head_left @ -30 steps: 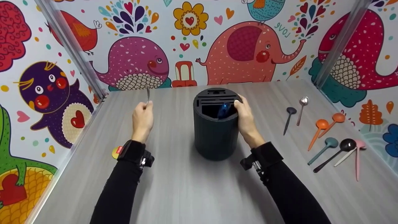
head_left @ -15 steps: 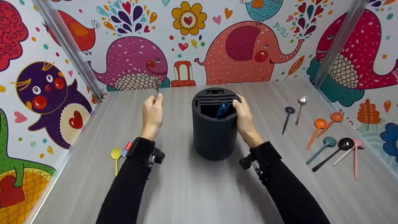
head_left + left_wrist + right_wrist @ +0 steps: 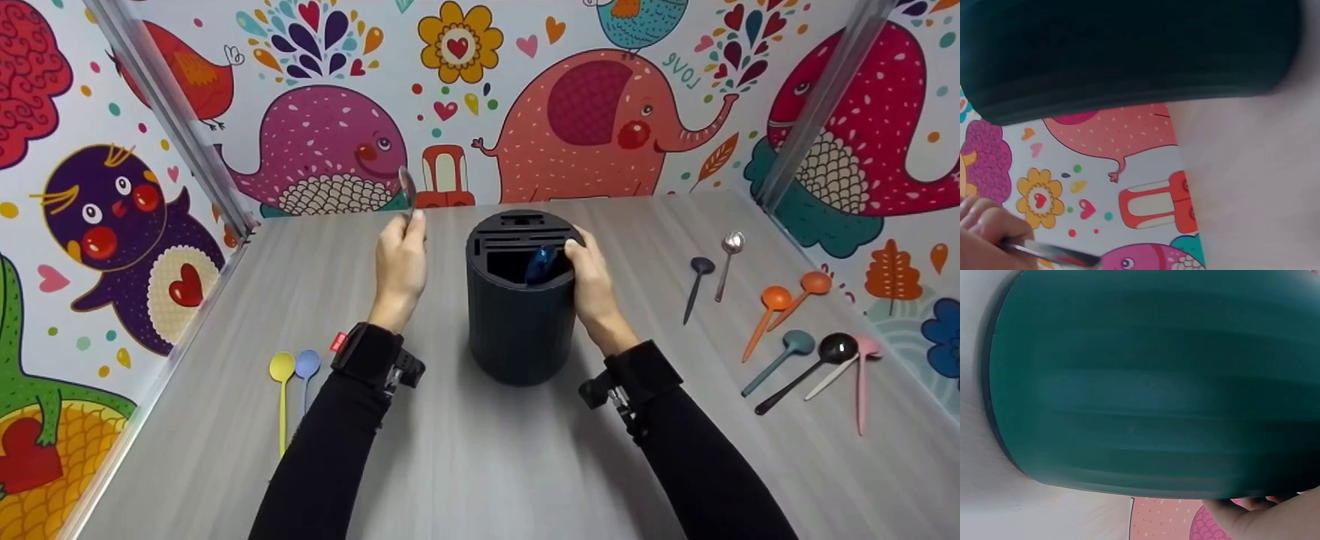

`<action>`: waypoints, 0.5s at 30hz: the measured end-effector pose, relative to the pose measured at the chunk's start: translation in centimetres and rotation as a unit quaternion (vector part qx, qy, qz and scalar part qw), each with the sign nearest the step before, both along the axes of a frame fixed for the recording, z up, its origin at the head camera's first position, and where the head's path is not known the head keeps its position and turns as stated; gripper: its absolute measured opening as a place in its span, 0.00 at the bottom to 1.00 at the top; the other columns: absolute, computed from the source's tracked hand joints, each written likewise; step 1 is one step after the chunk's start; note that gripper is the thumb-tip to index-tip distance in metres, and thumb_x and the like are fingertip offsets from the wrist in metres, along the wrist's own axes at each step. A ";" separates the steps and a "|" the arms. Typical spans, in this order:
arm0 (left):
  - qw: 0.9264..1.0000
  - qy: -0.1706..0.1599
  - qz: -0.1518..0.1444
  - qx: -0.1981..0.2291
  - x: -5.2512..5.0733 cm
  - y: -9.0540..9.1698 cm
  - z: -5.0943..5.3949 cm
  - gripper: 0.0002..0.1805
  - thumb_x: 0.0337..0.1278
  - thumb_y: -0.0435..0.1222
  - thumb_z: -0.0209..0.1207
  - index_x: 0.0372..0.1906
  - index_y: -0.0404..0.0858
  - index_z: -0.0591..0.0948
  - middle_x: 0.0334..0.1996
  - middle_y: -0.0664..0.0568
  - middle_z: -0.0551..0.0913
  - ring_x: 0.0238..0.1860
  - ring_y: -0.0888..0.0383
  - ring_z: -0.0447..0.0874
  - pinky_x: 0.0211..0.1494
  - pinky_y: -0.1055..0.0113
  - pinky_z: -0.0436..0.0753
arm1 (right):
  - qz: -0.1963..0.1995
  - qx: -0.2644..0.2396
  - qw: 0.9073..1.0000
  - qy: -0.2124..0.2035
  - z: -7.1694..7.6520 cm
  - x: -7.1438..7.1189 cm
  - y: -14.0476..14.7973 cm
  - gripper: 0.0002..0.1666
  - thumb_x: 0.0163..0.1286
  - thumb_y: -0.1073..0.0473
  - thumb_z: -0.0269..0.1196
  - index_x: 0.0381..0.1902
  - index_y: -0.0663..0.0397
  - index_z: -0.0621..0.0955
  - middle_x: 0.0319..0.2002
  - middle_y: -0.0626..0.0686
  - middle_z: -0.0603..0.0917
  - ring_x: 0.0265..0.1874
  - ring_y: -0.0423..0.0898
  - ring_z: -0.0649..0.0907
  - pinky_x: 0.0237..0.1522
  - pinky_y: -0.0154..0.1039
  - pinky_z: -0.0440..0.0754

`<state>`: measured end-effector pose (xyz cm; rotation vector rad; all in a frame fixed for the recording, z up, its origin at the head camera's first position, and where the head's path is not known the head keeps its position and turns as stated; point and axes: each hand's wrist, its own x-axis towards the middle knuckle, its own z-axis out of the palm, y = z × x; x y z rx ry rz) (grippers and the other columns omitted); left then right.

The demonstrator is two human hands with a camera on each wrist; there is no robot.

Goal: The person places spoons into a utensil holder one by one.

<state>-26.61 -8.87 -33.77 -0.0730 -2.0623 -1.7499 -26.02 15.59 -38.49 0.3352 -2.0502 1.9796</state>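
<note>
Metal spoon (image 3: pixel 407 189), pinched in our left grip (image 3: pixel 401 264), has shifted rightward at upper centre, seemingly easing access to the utensil holder (image 3: pixel 520 330) our right grip (image 3: pixel 594 281) clasps.

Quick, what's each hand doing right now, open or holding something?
Left hand: closed, holding a shiny metal utensil.
Right hand: gripping the dark utensil holder at its rim, thumb on top.
</note>
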 end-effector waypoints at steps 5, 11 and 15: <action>1.000 0.014 -0.012 0.004 0.0 1.0 1.0 0.17 0.78 0.40 0.46 0.27 0.42 0.68 0.23 0.52 0.65 0.25 0.59 0.61 0.33 0.65 0.61 | 0.002 -0.007 1.000 -0.004 0.0 0.0 -0.1 0.31 0.78 0.53 0.45 0.73 0.62 0.66 0.68 0.60 0.71 0.67 0.50 0.69 0.70 0.46 0.60; 0.998 0.051 -0.035 0.021 0.1 2.1 2.6 0.16 0.77 0.39 0.46 0.26 0.42 0.69 0.22 0.54 0.63 0.24 0.60 0.59 0.32 0.66 0.59 | 0.007 -0.011 1.000 -0.004 0.0 0.0 -0.1 0.31 0.78 0.52 0.44 0.74 0.61 0.65 0.68 0.59 0.71 0.66 0.50 0.69 0.69 0.46 0.61; 0.995 0.072 -0.049 0.045 0.3 2.7 3.5 0.17 0.76 0.37 0.46 0.25 0.42 0.67 0.19 0.55 0.62 0.22 0.62 0.58 0.29 0.67 0.57 | 0.005 -0.012 1.000 0.005 0.0 0.1 -0.1 0.30 0.79 0.53 0.44 0.73 0.62 0.66 0.67 0.60 0.72 0.66 0.50 0.70 0.69 0.46 0.62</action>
